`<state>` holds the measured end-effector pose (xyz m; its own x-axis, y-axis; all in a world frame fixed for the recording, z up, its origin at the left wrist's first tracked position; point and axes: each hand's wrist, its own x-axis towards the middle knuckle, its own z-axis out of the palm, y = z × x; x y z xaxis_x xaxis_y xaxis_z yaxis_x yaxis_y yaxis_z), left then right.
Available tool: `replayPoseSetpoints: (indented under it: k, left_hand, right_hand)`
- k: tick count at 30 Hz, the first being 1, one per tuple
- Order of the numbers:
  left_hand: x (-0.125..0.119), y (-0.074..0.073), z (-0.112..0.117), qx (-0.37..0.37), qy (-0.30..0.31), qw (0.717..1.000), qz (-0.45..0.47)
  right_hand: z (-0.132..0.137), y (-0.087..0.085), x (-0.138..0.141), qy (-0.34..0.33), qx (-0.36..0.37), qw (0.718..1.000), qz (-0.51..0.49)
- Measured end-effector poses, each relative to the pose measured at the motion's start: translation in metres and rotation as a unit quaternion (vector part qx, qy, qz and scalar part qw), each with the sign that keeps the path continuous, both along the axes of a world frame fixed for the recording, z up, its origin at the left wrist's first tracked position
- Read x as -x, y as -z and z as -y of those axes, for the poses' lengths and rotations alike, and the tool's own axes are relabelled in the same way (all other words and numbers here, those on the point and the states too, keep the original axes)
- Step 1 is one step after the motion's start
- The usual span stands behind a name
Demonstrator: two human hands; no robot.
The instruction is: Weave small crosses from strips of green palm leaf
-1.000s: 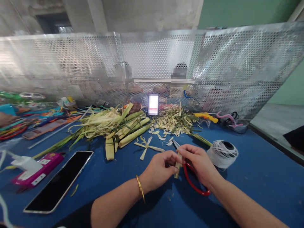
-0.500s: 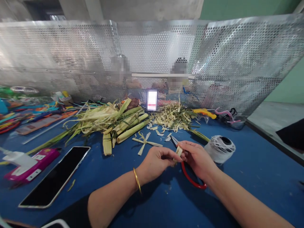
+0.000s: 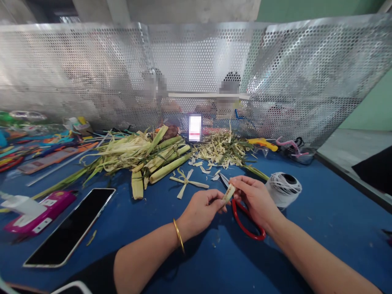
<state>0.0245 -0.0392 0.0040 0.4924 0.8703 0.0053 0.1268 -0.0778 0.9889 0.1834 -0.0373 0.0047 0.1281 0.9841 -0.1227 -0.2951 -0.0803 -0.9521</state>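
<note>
A short, pale piece of plant stalk (image 3: 229, 192) with small brown specks is pinched between both hands above the blue table. My left hand (image 3: 204, 209) grips its lower end with thumb and fingers. Closed on its upper end is my right hand (image 3: 252, 200). Scissors with red handles (image 3: 248, 233) lie beneath the right hand, which hides part of them. Just right of that hand stands a spool of white string (image 3: 284, 190). Beyond the hands, a star of crossed pale strips (image 3: 187, 183) lies flat.
Behind lie a heap of green stalks and husks (image 3: 165, 163) and a pile of shredded strips (image 3: 226, 151). A yellow glue gun (image 3: 262, 143) sits at the back right. On the left are a phone (image 3: 72, 228) and a magenta power strip (image 3: 43, 212). A perforated metal screen (image 3: 196, 53) closes the back.
The stalk piece has turned in my fingers, and more of its length now shows. My left fingers have shifted down to its lower end. The view has moved slightly.
</note>
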Motion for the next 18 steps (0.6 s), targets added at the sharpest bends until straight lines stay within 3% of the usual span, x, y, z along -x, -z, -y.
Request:
replayPoseSetpoints:
  k: [7,15,18]
  left_hand:
    - [0.001,0.0007,0.0002,0.024,0.012,0.999,-0.021]
    - [0.0014,0.0082,-0.0018,0.031,-0.019,0.996,-0.077]
    - [0.0023,0.0084,-0.0011,0.02,0.0,0.995,-0.103]
  right_hand:
    - [0.0023,0.0009,0.002,0.021,-0.009,1.0,0.019]
    - [0.0023,-0.0039,0.0023,0.037,-0.038,0.996,0.077]
    - [0.0009,-0.0037,-0.0004,0.043,-0.039,0.995,0.087]
